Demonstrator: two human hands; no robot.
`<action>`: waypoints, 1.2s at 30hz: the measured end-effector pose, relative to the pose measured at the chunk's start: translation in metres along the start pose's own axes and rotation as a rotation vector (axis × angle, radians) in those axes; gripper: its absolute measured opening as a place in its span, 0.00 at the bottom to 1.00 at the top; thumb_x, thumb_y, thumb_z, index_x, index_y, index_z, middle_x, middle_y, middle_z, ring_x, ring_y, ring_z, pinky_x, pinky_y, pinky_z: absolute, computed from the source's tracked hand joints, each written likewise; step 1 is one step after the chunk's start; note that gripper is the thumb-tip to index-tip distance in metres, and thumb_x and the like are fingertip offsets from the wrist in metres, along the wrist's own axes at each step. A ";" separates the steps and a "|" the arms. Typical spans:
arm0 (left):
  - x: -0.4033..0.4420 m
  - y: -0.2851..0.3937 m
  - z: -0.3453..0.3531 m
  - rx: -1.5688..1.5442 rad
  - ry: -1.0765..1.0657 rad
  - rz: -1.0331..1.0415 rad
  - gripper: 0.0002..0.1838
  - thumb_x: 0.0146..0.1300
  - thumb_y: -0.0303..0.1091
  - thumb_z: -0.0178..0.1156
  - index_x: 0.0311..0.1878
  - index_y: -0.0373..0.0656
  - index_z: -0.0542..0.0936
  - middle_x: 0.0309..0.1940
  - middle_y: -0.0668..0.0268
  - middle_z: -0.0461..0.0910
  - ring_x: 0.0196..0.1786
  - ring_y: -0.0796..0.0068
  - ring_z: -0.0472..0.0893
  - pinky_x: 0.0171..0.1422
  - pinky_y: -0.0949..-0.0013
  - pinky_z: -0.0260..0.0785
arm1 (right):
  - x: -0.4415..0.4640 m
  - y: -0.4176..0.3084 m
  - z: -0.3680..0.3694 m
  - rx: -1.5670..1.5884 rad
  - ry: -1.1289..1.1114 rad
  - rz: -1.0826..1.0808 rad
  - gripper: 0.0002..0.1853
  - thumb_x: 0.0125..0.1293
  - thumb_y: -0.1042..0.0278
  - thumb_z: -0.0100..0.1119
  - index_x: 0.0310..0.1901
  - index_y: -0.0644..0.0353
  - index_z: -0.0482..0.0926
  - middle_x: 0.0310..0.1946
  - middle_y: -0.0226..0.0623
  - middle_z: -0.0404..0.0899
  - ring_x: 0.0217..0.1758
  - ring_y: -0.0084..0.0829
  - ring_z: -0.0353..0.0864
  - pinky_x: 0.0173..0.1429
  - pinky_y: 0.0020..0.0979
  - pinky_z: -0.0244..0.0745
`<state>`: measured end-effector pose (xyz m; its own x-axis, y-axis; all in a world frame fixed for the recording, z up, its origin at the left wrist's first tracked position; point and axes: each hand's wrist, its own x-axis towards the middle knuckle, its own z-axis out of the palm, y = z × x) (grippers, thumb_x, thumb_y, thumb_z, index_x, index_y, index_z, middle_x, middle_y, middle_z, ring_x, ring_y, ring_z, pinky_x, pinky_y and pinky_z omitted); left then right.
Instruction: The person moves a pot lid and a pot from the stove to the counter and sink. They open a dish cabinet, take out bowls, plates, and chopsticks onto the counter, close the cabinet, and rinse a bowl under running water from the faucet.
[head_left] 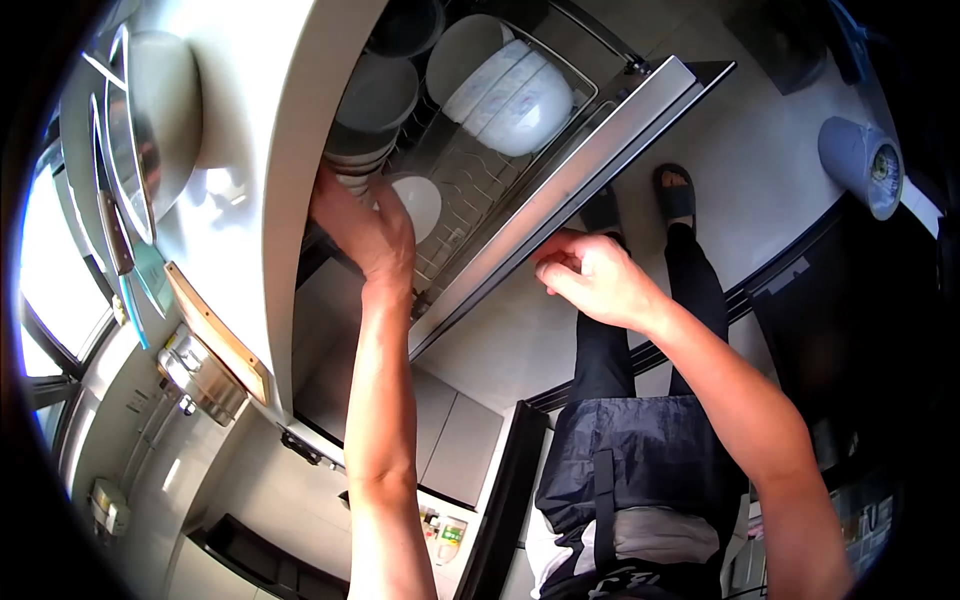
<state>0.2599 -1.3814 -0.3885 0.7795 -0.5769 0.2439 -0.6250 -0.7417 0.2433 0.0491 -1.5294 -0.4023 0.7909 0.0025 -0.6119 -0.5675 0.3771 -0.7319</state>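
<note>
My left hand (pixel 370 225) reaches into a pulled-out dish drawer, at a stack of small white bowls (pixel 362 165). Its thumb is apart from the fingers, whose tips are lost in shadow by the counter edge, so I cannot tell whether it grips a bowl. Just beside the thumb lies a single white bowl (pixel 417 207) on the wire rack (pixel 470 195). Loosely curled, my right hand (pixel 595 280) hovers near the outer edge of the metal drawer front (pixel 570 190). Nothing shows between its thumb and fingers, and whether it touches the edge is unclear.
Patterned white bowls (pixel 520 100) lean together on the rack, behind grey bowls (pixel 378 92). On the white counter (pixel 235 150) are a large pan (pixel 165 130), a knife (pixel 115 230), a wooden board (pixel 215 330) and a steel pot (pixel 195 375). A purple-grey cylinder (pixel 855 165) stands on the floor.
</note>
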 end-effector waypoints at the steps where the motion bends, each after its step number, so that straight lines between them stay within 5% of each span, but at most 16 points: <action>1: 0.000 -0.002 0.002 0.009 0.010 0.024 0.36 0.55 0.24 0.55 0.69 0.29 0.59 0.66 0.39 0.59 0.69 0.40 0.58 0.75 0.47 0.45 | -0.002 -0.006 -0.002 -0.010 -0.013 0.010 0.15 0.62 0.65 0.55 0.44 0.66 0.81 0.35 0.43 0.85 0.40 0.32 0.84 0.48 0.32 0.77; 8: -0.007 -0.011 0.017 0.096 0.009 0.053 0.36 0.55 0.26 0.54 0.69 0.29 0.59 0.65 0.40 0.63 0.68 0.43 0.60 0.74 0.51 0.48 | -0.005 0.005 0.002 0.007 -0.015 -0.020 0.14 0.64 0.65 0.55 0.43 0.67 0.81 0.36 0.43 0.85 0.40 0.33 0.85 0.49 0.32 0.78; 10: -0.007 -0.019 0.029 -0.229 -0.010 -0.154 0.35 0.55 0.28 0.55 0.68 0.29 0.61 0.66 0.40 0.63 0.68 0.43 0.63 0.73 0.53 0.53 | -0.009 0.001 0.001 0.001 -0.017 -0.004 0.14 0.65 0.65 0.55 0.44 0.67 0.81 0.36 0.43 0.85 0.41 0.33 0.85 0.50 0.32 0.78; 12: 0.004 -0.037 0.040 -0.058 0.017 -0.083 0.34 0.55 0.29 0.56 0.67 0.29 0.62 0.65 0.40 0.64 0.68 0.43 0.64 0.73 0.54 0.55 | -0.014 0.004 0.001 0.005 -0.030 0.039 0.15 0.65 0.64 0.55 0.44 0.67 0.81 0.37 0.44 0.85 0.42 0.34 0.85 0.51 0.33 0.78; 14: 0.013 -0.055 0.048 0.120 0.053 -0.004 0.34 0.55 0.30 0.57 0.66 0.29 0.64 0.65 0.40 0.65 0.67 0.43 0.66 0.72 0.54 0.56 | -0.010 0.016 0.001 -0.018 -0.021 -0.012 0.13 0.66 0.68 0.56 0.46 0.68 0.80 0.32 0.34 0.82 0.34 0.21 0.80 0.42 0.26 0.76; 18: 0.017 -0.057 0.045 0.143 0.000 0.023 0.33 0.54 0.31 0.58 0.65 0.29 0.66 0.62 0.40 0.69 0.66 0.42 0.68 0.71 0.53 0.59 | -0.014 0.027 0.000 -0.027 -0.009 0.020 0.13 0.66 0.68 0.55 0.46 0.69 0.80 0.32 0.35 0.83 0.33 0.22 0.81 0.42 0.26 0.76; 20: 0.017 -0.049 0.039 0.194 -0.021 0.003 0.33 0.54 0.31 0.58 0.64 0.29 0.67 0.61 0.41 0.70 0.65 0.42 0.68 0.70 0.53 0.59 | -0.016 0.031 0.000 -0.016 -0.006 0.083 0.16 0.64 0.62 0.56 0.45 0.66 0.81 0.38 0.44 0.85 0.42 0.34 0.85 0.50 0.33 0.78; 23: -0.005 -0.022 0.027 0.028 -0.122 -0.205 0.32 0.56 0.30 0.56 0.66 0.32 0.67 0.63 0.41 0.68 0.68 0.47 0.67 0.72 0.57 0.58 | -0.021 0.029 -0.003 -0.034 -0.013 0.083 0.16 0.64 0.62 0.56 0.45 0.66 0.82 0.37 0.44 0.85 0.41 0.33 0.85 0.48 0.32 0.78; 30: -0.020 -0.007 0.001 -0.087 -0.243 -0.260 0.29 0.61 0.32 0.54 0.66 0.32 0.68 0.62 0.46 0.72 0.67 0.52 0.69 0.72 0.60 0.56 | -0.025 0.023 -0.009 -0.061 0.031 0.123 0.15 0.64 0.64 0.56 0.45 0.67 0.81 0.33 0.43 0.85 0.37 0.32 0.85 0.46 0.32 0.78; 36: -0.005 -0.017 -0.004 -0.330 -0.090 -0.465 0.23 0.64 0.29 0.52 0.62 0.34 0.73 0.43 0.57 0.80 0.41 0.71 0.80 0.48 0.69 0.71 | -0.027 0.004 -0.007 -0.172 0.041 0.057 0.13 0.64 0.64 0.56 0.41 0.65 0.82 0.29 0.41 0.84 0.32 0.30 0.84 0.41 0.31 0.77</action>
<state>0.2663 -1.3641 -0.3906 0.9668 -0.2531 -0.0362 -0.1839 -0.7867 0.5893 0.0245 -1.5341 -0.3906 0.7483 -0.0201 -0.6630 -0.6447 0.2130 -0.7341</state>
